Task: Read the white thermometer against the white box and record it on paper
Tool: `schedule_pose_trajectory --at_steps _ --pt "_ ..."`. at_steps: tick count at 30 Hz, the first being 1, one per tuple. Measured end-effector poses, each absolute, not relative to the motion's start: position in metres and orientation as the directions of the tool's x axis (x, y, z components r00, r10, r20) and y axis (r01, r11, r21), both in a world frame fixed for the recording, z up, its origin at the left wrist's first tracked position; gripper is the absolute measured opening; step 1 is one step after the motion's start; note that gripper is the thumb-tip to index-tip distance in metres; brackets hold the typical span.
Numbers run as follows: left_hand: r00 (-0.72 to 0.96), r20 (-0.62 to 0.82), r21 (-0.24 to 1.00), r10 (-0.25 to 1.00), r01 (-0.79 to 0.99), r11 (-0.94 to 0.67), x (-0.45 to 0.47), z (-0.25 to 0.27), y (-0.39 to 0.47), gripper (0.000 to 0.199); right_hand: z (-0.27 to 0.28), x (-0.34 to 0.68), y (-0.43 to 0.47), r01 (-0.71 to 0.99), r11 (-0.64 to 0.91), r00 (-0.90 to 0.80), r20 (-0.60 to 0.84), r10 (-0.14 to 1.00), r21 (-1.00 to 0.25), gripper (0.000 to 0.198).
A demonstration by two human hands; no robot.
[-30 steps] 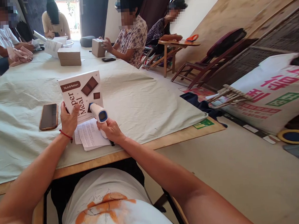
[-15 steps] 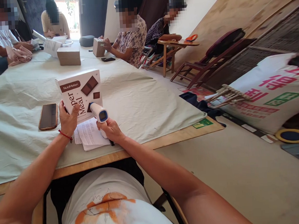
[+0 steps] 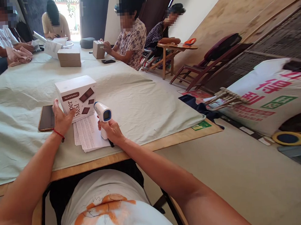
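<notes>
My left hand (image 3: 63, 117) grips the lower left side of a white and brown meal box (image 3: 86, 103) printed "NutriMotion", its top face tilted into sight. In my right hand (image 3: 113, 131) is a white infrared thermometer (image 3: 103, 112) with a blue-rimmed screen toward me, my fingers wrapped round its handle. The thermometer's front end is close to the box's right edge; whether they touch I cannot tell. Beneath both lie sheets of handwritten paper (image 3: 90, 134), with a dark pen partly hidden under my right hand. A phone (image 3: 45, 118) lies left of the box, partly covered by my left hand.
A pale cloth (image 3: 139, 103) covers the table. Farther back are a brown carton (image 3: 69, 58), a dark phone (image 3: 108, 61) and a grey case (image 3: 87, 42). A co-worker (image 3: 129, 39) handles a small carton (image 3: 98, 49); other people sit around. Sacks (image 3: 264, 95) and chairs stand right.
The box has tipped back and come down toward the papers, so its top now shows. My left hand has shifted left, partly over the phone. The thermometer stays in my right hand.
</notes>
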State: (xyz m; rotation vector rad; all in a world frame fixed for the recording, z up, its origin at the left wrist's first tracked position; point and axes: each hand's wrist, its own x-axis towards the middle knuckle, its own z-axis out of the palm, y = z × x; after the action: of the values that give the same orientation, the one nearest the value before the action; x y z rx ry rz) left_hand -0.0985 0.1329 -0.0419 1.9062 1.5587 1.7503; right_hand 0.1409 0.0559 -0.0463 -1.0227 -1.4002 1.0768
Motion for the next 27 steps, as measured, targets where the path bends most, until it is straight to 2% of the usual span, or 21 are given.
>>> schedule_pose_trajectory --at_steps 2,3,5,6,7,9,10,12,14,17,22,27 --pt "-0.247 0.797 0.542 0.552 0.696 -0.471 -0.095 -0.028 0.114 0.087 -0.045 0.14 0.056 0.02 0.215 -0.06 0.214 0.975 -0.976 0.036" --pt "-0.196 0.868 0.439 0.457 0.732 -0.521 -0.09 -0.022 0.101 0.082 -0.045 0.14 0.056 0.017 0.211 -0.043 0.21 0.977 -0.977 0.037" --pt "0.014 0.948 0.211 0.319 0.721 -0.66 -0.077 -0.012 0.075 0.055 -0.044 0.139 0.055 0.011 0.208 -0.011 0.207 0.978 -0.978 0.037" --pt "0.162 0.936 0.131 0.313 0.663 -0.737 -0.068 -0.011 0.062 0.038 -0.043 0.139 0.055 0.008 0.208 0.004 0.208 0.978 -0.978 0.036" --pt "0.336 0.872 0.109 0.356 0.576 -0.81 -0.059 -0.011 0.052 0.023 -0.043 0.138 0.056 0.005 0.206 0.019 0.206 0.978 -0.979 0.036" --pt "0.622 0.652 0.161 0.433 0.445 -0.881 -0.041 -0.017 0.037 0.008 -0.041 0.139 0.057 0.009 0.194 0.05 0.194 0.98 -0.981 0.035" --pt "0.709 0.554 0.178 0.437 0.412 -0.894 -0.034 -0.021 0.033 0.01 -0.04 0.14 0.057 0.014 0.186 0.067 0.187 0.98 -0.982 0.035" --pt "0.795 0.403 0.217 0.453 0.398 -0.891 -0.026 -0.029 0.031 0.028 -0.035 0.142 0.057 0.03 0.176 0.103 0.178 0.979 -0.984 0.035" --pt "0.828 0.323 0.22 0.459 0.406 -0.887 -0.025 -0.036 0.034 0.047 -0.028 0.145 0.054 0.037 0.178 0.141 0.181 0.973 -0.983 0.035" --pt "0.867 0.237 0.189 0.438 0.401 -0.896 -0.03 -0.039 0.037 0.058 -0.016 0.147 0.04 0.012 0.196 0.167 0.195 0.967 -0.981 0.035" --pt "0.904 0.189 0.19 0.382 0.348 -0.918 -0.031 -0.039 0.032 0.057 -0.006 0.15 0.015 -0.042 0.214 0.157 0.205 0.966 -0.976 0.035" --pt "0.904 0.191 0.203 0.383 0.345 -0.916 -0.031 -0.037 0.031 0.064 -0.004 0.16 0.01 -0.073 0.089 0.079 0.084 0.993 -0.993 0.043"
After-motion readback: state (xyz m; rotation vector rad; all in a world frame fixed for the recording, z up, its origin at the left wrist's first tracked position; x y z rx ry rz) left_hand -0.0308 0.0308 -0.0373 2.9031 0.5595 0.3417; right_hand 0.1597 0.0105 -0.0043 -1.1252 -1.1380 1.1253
